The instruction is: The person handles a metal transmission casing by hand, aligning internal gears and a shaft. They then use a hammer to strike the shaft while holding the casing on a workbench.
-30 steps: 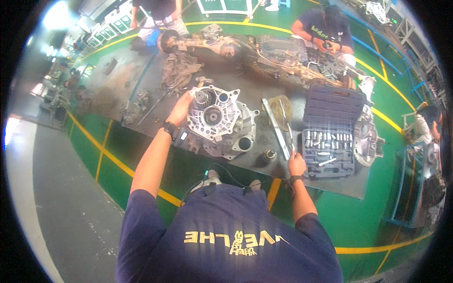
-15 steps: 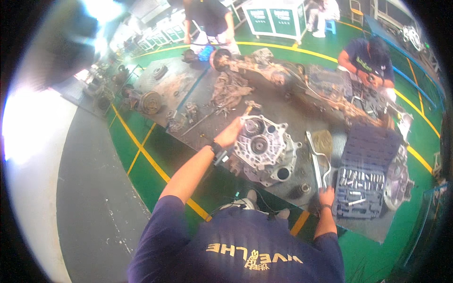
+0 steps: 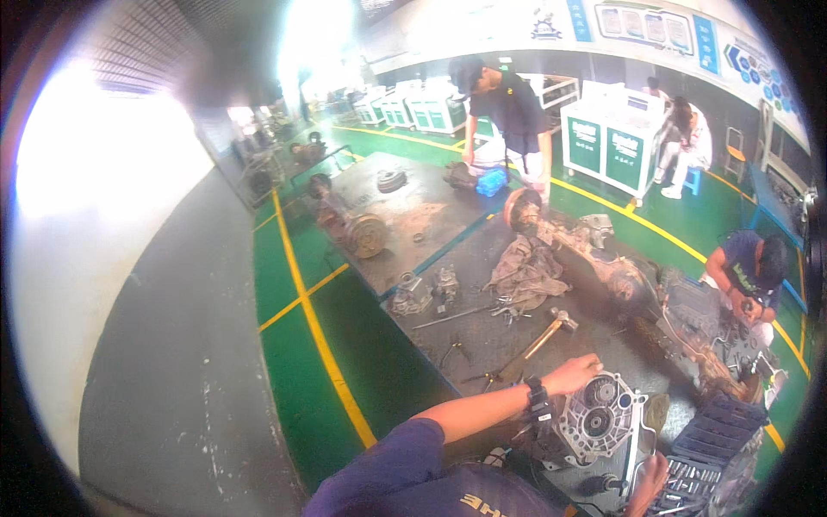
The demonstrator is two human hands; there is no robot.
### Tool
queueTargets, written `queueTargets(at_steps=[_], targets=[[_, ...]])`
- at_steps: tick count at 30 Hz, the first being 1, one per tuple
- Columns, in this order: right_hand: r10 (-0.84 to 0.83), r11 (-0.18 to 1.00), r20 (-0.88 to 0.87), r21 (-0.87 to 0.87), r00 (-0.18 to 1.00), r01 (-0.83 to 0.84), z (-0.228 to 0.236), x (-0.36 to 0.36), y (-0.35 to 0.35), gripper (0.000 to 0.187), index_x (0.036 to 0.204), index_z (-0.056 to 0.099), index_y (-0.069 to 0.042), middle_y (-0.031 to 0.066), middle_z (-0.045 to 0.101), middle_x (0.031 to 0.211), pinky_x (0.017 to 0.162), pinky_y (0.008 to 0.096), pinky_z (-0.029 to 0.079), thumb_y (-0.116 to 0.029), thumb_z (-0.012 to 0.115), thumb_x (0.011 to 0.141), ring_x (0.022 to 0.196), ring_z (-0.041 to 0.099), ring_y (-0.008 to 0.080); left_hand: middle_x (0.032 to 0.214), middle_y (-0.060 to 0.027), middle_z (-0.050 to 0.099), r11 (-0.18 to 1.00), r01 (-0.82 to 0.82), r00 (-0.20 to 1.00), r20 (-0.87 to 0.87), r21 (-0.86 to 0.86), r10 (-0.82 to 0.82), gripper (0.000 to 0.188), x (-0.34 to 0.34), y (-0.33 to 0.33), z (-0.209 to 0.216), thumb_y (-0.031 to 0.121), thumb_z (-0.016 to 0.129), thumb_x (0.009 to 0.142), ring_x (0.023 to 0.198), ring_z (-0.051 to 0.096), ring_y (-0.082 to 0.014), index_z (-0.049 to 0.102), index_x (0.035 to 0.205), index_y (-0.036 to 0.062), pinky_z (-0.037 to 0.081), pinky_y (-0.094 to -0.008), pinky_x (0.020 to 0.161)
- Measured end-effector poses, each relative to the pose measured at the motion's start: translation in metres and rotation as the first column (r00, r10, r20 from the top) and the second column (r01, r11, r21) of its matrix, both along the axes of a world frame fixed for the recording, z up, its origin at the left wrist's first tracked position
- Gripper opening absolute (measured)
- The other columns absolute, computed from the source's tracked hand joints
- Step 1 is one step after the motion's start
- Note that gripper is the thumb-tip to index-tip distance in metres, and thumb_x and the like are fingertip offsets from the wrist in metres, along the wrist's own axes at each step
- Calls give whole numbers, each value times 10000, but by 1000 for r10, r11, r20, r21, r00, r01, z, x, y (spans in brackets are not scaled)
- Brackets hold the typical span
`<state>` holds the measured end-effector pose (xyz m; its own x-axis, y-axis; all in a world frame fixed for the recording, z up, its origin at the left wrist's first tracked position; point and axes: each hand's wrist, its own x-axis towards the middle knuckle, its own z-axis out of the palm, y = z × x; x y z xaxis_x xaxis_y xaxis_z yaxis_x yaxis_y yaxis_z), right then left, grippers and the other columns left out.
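A silver gearbox housing (image 3: 564, 428) with round bores and a bolt-hole flange stands on the metal workbench in front of me. My left hand (image 3: 579, 374), a black watch on its wrist, reaches to the upper left rim of the housing, its fingers bent over the edge. Low in the view, my right hand (image 3: 648, 484) is beside a long metal bar (image 3: 635, 435), with its fingers stretched out. A socket set (image 3: 693, 474) in a dark case lies just right of that hand. My right forearm is mostly cut off by the lower edge.
A hammer (image 3: 544, 336), pliers (image 3: 457, 347) and a brown rag (image 3: 527, 274) lie on the bench (image 3: 431, 297). Beyond them stretches a rusty axle (image 3: 620, 276). One person (image 3: 510, 112) stands behind the bench; another (image 3: 748, 267) crouches at the right.
My view has swung up and left, so the bench appears lower and further right. My right hand has come off the bar, its fingers now straightened. My left hand stays at the housing.
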<state>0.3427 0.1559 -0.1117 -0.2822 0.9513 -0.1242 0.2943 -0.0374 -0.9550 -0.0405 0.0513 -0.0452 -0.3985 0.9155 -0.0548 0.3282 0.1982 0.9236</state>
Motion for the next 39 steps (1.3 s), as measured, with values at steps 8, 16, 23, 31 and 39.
queueTargets(at_steps=[8,16,23,31,39], targets=[[-195,959,136,234,971,160,38,-178,-50,460,1205,577,57,287,623,1156,945,481,425,-365,442,1079,1071,580,404,983,-252,672,996,-34,995,-96,-82,26,332,1,22,19,320,516,1041,871,653,-429,650,1058,18,512,-461,753],[-219,931,336,353,916,93,58,-176,-67,312,950,513,-18,279,589,909,737,571,426,-307,474,1062,891,568,508,883,-255,635,983,95,989,-127,155,-75,313,-2,7,7,296,493,1053,844,610,-473,633,977,27,469,-500,700],[-217,945,310,306,926,119,54,-181,-65,255,985,534,-26,273,591,947,772,537,440,-269,493,1051,913,563,500,905,-252,652,979,100,989,-125,176,-79,301,-8,7,9,258,490,1059,866,639,-454,663,1045,13,488,-466,725],[-258,667,501,711,826,-223,39,-165,-53,323,1047,593,23,296,612,883,725,537,462,-277,475,1061,843,602,472,1043,-215,669,986,92,995,11,140,-94,257,-3,9,0,269,515,1052,941,658,-344,598,1145,44,511,-407,858],[-120,932,366,363,923,-22,26,-165,-50,417,1190,622,80,224,664,1076,904,404,463,-280,438,1085,984,607,294,1545,-265,397,985,-27,991,130,171,5,581,14,-106,-17,135,540,994,1450,362,-428,338,1518,-13,262,-490,1221]])
